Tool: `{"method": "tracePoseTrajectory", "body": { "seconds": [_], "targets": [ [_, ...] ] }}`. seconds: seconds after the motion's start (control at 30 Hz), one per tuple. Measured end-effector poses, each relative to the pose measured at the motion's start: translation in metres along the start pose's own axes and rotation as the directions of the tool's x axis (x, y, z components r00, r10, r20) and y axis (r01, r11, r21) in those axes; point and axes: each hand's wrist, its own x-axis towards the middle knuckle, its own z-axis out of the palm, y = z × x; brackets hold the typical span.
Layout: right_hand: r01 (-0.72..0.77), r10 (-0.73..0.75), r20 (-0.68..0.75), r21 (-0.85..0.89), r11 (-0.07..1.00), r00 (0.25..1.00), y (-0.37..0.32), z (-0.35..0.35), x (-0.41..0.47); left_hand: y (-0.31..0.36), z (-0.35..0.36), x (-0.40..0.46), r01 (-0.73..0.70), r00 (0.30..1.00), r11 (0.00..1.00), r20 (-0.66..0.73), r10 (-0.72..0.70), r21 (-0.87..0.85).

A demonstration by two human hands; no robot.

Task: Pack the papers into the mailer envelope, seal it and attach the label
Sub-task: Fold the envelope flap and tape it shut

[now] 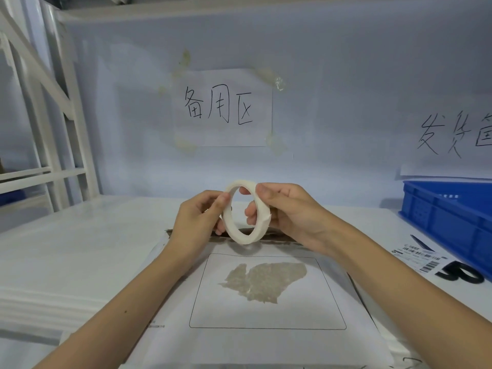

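Observation:
A white mailer envelope [266, 342] lies flat on the table in front of me, with a black outlined box and a torn grey patch on its face. Its dark far edge shows under my hands. I hold a roll of white tape [234, 230] upright above that edge. My left hand [197, 222] grips the roll's left side. My right hand [287, 209] holds the right side, thumb on the outer face and fingers through the hole. A shipping label [418, 258] with barcodes lies on the table to the right.
A blue plastic crate [452, 217] stands at the right edge. Black scissors [460, 274] lie beside the label. A stack of white sheets [40, 296] sits at the left. Handwritten paper signs hang on the back wall. A white rack frame [53, 129] rises at the left.

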Motion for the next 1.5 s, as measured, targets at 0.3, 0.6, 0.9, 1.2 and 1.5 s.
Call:
{"method": "tracePoseTrajectory", "body": {
  "seconds": [0.3, 0.6, 0.9, 1.2, 1.5],
  "targets": [
    [-0.077, 0.065, 0.093, 0.133, 0.988, 0.994, -0.002, 0.0, -0.002, -0.005, 0.0, 0.003, 0.037, 0.999, 0.999, -0.012, -0.037, 0.033],
    [-0.177, 0.177, 0.019, 0.175, 0.968, 0.984, 0.003, 0.002, 0.002, -0.005, 0.005, -0.009, -0.23, 0.961, 0.883, -0.048, 0.273, 0.409],
    [-0.125, 0.157, -0.069, 0.339, 0.932, 0.985, 0.01, 0.002, 0.008, -0.012, 0.006, -0.008, -0.644, 0.719, 0.556, 0.168, 0.675, 0.526],
    [-0.119, 0.145, -0.125, 0.192, 0.974, 0.981, 0.007, 0.003, 0.007, -0.013, 0.004, -0.008, -0.611, 0.741, 0.593, 0.117, 0.661, 0.524],
    [-0.109, 0.089, -0.186, -0.1, 0.989, 0.979, 0.013, 0.004, 0.01, -0.01, 0.006, -0.009, -0.583, 0.77, 0.608, 0.126, 0.626, 0.539]
  ]
}}
